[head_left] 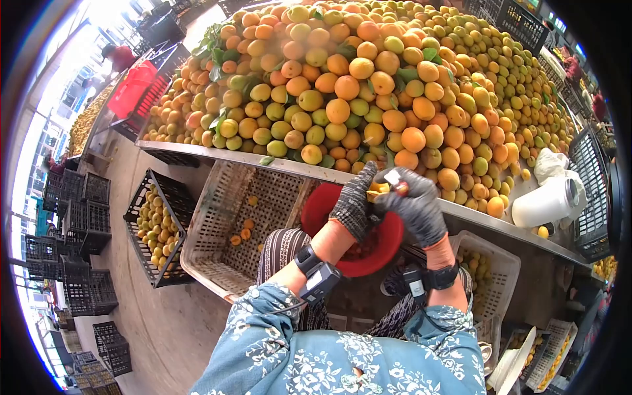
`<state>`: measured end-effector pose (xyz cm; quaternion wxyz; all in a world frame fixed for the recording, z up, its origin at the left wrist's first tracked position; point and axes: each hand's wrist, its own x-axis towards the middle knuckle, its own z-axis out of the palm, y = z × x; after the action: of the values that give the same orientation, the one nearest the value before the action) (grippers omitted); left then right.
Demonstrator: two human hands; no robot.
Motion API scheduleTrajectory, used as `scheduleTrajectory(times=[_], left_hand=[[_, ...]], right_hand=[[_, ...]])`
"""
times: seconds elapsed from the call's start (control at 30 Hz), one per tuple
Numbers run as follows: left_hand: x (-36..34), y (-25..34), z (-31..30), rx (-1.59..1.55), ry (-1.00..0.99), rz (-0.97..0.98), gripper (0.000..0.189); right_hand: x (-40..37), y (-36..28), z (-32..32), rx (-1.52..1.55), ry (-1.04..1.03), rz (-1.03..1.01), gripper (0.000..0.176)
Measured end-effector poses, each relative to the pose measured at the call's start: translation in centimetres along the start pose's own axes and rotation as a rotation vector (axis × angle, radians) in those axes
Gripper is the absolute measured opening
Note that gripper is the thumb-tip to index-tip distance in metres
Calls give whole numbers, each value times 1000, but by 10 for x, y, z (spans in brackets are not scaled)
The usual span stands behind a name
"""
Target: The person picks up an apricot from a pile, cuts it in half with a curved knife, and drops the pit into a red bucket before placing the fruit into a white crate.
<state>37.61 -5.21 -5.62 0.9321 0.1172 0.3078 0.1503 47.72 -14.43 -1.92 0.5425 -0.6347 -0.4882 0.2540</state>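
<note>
My left hand [357,203], in a dark knit glove, is closed around an apricot [376,190] showing orange flesh. Pressed close to it, my gloved right hand [421,205] grips a small tool [394,178] with a white end and a reddish part; its working tip is hidden. Both hands are above a red basin [394,245] between my knees, with dark reddish contents partly covered by my arm. Just beyond my fingers, a big heap of apricots [338,110] rests on a metal-edged table [263,162].
Left of my legs stands a pale plastic crate [197,253] with a few apricot halves [247,224]. Beside it is a black crate [158,271] of apricots. Another pale crate [507,263] is at my right. A white jug [541,204] lies on the table's right end.
</note>
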Motion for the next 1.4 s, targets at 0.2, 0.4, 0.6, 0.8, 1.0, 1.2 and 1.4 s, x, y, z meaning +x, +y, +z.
scheduleTrajectory(times=[0.2, 0.4, 0.6, 0.8, 1.0, 1.2, 1.4], left_hand=[[7, 1, -5, 112, 89, 180, 29], [-17, 25, -6, 140, -164, 146, 36], [-72, 81, -21, 294, 22, 469, 36], [-107, 148, -113, 1055, 423, 783, 22], [-61, 146, -36, 1121, 273, 939, 26], [22, 141, 16, 1147, 285, 853, 44], [40, 117, 44, 1908, 795, 936, 58]], right_hand=[[-4, 15, 13, 89, 9, -70, 13], [-5, 1, -26, 795, -102, 312, 19], [-1, 0, -33, 468, -258, 207, 26], [0, 17, -44, 764, 257, 242, 19], [4, 32, -39, 690, 374, 259, 12], [-2, 30, -37, 459, 333, 273, 13], [-2, 3, -38, 461, 259, 363, 6]])
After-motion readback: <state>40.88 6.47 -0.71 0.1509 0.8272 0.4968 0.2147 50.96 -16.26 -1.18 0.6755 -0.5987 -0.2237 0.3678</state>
